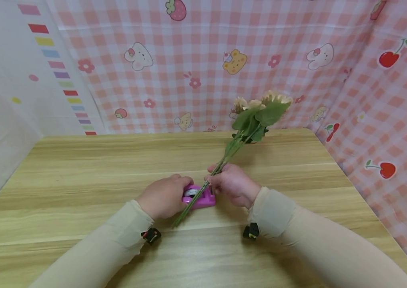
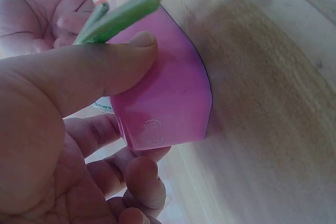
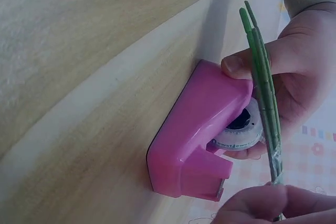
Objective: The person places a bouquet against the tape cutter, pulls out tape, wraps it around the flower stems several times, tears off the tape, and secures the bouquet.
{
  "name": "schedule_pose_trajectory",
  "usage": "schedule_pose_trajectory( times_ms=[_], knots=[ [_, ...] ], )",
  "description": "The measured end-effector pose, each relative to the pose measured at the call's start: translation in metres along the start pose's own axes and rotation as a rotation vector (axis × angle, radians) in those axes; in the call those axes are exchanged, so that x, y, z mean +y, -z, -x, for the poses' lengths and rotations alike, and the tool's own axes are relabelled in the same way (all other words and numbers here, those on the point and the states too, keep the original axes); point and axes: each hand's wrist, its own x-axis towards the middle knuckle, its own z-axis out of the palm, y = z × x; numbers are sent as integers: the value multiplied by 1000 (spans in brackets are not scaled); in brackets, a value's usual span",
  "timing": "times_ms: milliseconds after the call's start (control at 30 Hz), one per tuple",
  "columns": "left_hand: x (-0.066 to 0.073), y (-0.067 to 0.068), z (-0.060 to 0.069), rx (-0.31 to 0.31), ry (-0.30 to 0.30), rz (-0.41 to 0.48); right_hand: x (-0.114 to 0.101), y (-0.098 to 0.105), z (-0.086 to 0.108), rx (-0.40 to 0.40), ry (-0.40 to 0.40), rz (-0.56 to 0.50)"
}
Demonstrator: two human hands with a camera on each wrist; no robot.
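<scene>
A pink tape dispenser (image 1: 208, 199) stands on the table with a tape roll (image 3: 239, 132) in it. The left hand (image 1: 163, 197) grips its rear end, thumb on the near side in the left wrist view. Between finger and thumb the right hand (image 1: 235, 185) pinches a bunch of green stems (image 3: 265, 87), just past the dispenser's cutter end. The stems slant across above the dispenser, lower ends toward the person. Pale flowers (image 1: 275, 97) and green leaves (image 1: 273, 113) top the bunch at the back right. Clear tape appears around the stems near the right fingertips.
A wood-grain table (image 1: 81, 172) lies under both hands. Behind it hangs a pink checked cloth (image 1: 207, 48), with another at the right and a white sheet (image 1: 5, 80) at the left. Each wrist carries a small black camera.
</scene>
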Motion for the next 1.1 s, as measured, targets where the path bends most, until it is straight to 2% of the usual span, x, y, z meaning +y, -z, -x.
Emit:
schedule_pose_trajectory(
  times_ms=[333,700,1100],
  knots=[
    [0,-1,-2,-4,14,3,-2,-3,-1,-26,-37,-71],
    [-1,-2,-2,-3,9,0,-5,-9,-1,10,-45,-112],
    [-2,-3,-2,7,1,-1,-4,-8,-3,42,-57,-96]
  ],
)
